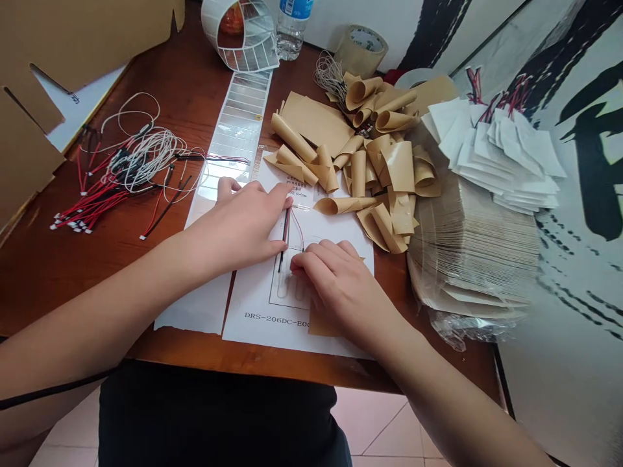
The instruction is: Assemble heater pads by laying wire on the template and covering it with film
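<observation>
1. Left hand (238,227) lies palm down on a printed paper sheet (257,334), fingers spread. Its thumb and fingertips sit either side of a black and red wire pair (285,237), but I cannot tell whether they have hold of it.
2. Right hand (341,285) rests just beside those wires, fingers half curled and pressing down, gripping nothing that shows. Its fingers cover part of a thin brown paper piece (324,324).
3. Wire pair runs down the middle of the sheet, between both hands, and ends at a drawn outline partly hidden by the right fingers.
4. Work in hand looks like placing and flattening these wires on the sheet. Shifting them calls for a light touch, since both hands crowd that spot.
5. Near edge of the wooden table (73,305) lies just below the sheet, so there is little room toward the body.
6. Left of the hands lies a tangle of red, black and white wires (117,181). A long label strip (238,123) runs beyond the sheet.
7. Right of the hands, curled brown paper (370,168) heaps up against the sheet, and a wrapped stack of brown sheets (472,246) and white pads with leads (506,155) stand behind it, hemming in sideways moves.
</observation>
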A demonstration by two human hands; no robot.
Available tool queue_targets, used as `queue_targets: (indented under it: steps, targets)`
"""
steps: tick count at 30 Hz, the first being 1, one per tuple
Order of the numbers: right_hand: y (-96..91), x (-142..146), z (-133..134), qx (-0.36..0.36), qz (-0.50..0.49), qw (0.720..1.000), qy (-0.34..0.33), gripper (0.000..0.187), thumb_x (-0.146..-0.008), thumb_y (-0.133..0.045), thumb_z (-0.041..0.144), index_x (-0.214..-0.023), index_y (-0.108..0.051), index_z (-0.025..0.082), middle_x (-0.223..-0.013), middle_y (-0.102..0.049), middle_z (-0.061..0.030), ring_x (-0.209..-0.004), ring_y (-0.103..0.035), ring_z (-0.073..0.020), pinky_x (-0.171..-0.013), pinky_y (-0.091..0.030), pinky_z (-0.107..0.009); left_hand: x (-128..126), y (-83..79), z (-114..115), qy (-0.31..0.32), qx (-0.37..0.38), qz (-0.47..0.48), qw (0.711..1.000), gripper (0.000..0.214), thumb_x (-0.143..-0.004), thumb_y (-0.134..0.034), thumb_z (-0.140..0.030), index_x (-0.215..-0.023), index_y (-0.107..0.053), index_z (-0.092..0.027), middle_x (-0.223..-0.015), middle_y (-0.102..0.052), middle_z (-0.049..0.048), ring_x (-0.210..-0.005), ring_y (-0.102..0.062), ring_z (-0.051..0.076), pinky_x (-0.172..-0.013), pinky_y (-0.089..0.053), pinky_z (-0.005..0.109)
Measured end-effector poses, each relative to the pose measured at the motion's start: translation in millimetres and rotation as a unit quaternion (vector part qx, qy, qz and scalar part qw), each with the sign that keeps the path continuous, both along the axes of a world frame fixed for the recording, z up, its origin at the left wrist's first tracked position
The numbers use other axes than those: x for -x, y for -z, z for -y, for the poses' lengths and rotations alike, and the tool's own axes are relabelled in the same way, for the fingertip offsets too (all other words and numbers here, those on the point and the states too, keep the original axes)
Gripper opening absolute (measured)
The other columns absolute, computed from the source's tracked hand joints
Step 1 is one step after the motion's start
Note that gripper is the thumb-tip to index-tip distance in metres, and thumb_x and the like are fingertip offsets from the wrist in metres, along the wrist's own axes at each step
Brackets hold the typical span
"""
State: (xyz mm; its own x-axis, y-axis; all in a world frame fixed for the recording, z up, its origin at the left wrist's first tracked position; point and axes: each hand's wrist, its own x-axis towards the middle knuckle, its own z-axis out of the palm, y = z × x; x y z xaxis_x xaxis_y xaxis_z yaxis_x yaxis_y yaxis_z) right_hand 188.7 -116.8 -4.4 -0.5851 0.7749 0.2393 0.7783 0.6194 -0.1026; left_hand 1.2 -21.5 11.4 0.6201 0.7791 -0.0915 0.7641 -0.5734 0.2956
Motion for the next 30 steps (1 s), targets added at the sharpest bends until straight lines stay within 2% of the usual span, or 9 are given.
queue_targets:
  steps: [5,10,16,21,30]
  targets:
    - [-2.0,3,7,0.015,-0.022,0.999,0.033,0.019,-0.096,-0.051,0.006,-0.088,-0.065,0.015,-0.076,-0.062,-0.0047,-0.074,-0.047,-0.0208,-0.068,-0.033,-0.034,0,-2.7,3,0.001,-0.002,-0.004,1.000,0.062,-0.082,-0.063,-0.039,-0.138,-0.049,-0.017,-0.117,-0.074,0.0126,-0.116,-0.060,0.037,-0.101,-0.030,0.054]
    - [-5.4,7,10,0.010,-0.064,0.995,0.072,0.018,-0.096,-0.051,0.015,-0.082,-0.063,0.016,-0.075,-0.057,-0.0042,-0.071,-0.048,-0.0197,-0.066,-0.036,-0.034,-1,-5.8,3,0.005,0.006,-0.010,1.000,0.060,-0.084,-0.059,-0.040,-0.139,-0.048,-0.017,-0.118,-0.073,0.0125,-0.116,-0.059,0.037,-0.102,-0.029,0.054]
    - [-0.1,8,9,0.065,-0.102,0.987,0.102,0.014,-0.097,-0.055,0.025,-0.086,-0.060,0.018,-0.077,-0.055,-0.0021,-0.068,-0.050,-0.0172,-0.064,-0.037,-0.031,-2,-6.2,4,0.010,0.000,-0.019,1.000,0.063,-0.084,-0.061,-0.040,-0.140,-0.049,-0.015,-0.119,-0.073,0.0143,-0.118,-0.059,0.037,-0.101,-0.030,0.055]
    - [0.3,9,8,0.079,-0.110,0.985,0.111,0.016,-0.097,-0.058,0.028,-0.084,-0.057,0.020,-0.075,-0.057,-0.0019,-0.070,-0.051,-0.0172,-0.067,-0.038,-0.031,-1,-5.0,4,0.009,-0.005,-0.012,1.000,0.065,-0.083,-0.067,-0.044,-0.139,-0.050,-0.015,-0.116,-0.073,0.0138,-0.115,-0.059,0.037,-0.101,-0.031,0.054]
    - [1.9,12,6,0.109,-0.109,0.981,0.119,0.018,-0.094,-0.060,0.028,-0.079,-0.055,0.020,-0.073,-0.057,-0.0010,-0.066,-0.050,-0.0159,-0.067,-0.035,-0.031,-1,-6.9,4,0.012,-0.004,-0.014,1.000,0.061,-0.084,-0.067,-0.042,-0.136,-0.052,-0.015,-0.116,-0.073,0.0144,-0.114,-0.059,0.037,-0.100,-0.032,0.054]
